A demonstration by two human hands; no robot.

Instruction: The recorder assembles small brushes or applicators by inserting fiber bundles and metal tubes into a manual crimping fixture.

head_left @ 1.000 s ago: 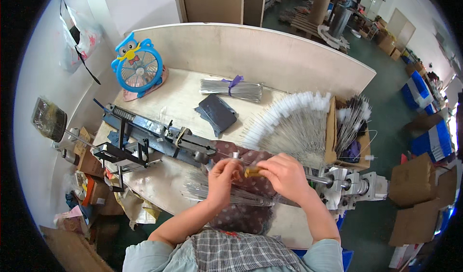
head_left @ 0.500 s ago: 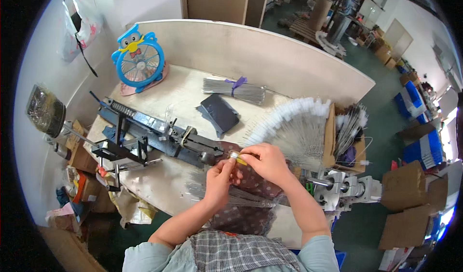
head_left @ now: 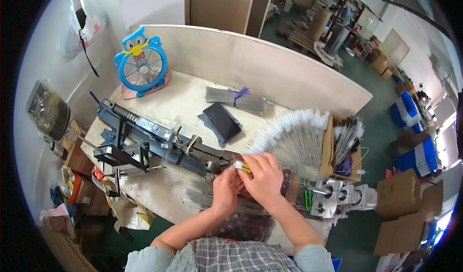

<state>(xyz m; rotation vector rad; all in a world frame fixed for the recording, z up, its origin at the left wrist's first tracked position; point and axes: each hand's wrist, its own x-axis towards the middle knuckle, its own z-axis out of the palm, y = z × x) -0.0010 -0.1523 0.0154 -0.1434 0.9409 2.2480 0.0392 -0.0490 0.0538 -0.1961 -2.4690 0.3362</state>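
Observation:
Between the fingers of my right hand (head_left: pixel 266 179) is a small yellow piece with a white end (head_left: pixel 245 168); its exact kind is hard to make out. My left hand (head_left: pixel 225 191) is closed right below it, fingertips near the white end, and what it grips is hidden. Both hands meet at the right end of a long dark metal fixture (head_left: pixel 195 151), beside its round metal knob (head_left: pixel 211 166). Thin metal wires (head_left: pixel 200 193) lie on the bench left of my left hand. Beneath my forearms shows a dark dotted cloth (head_left: pixel 246 226).
Many white-tipped wire brushes (head_left: pixel 289 137) fan out at the right, against a cardboard box (head_left: pixel 327 144). A wire bundle with a purple tie (head_left: pixel 236 101), dark pads (head_left: pixel 221 122) and a blue fan (head_left: pixel 143 68) stand farther back. A metal machine (head_left: pixel 340 197) flanks the right edge.
My right hand has turned and lowered slightly, its fingers now covering more of the yellow piece. My left hand has shifted a little right and down. The view has moved slightly.

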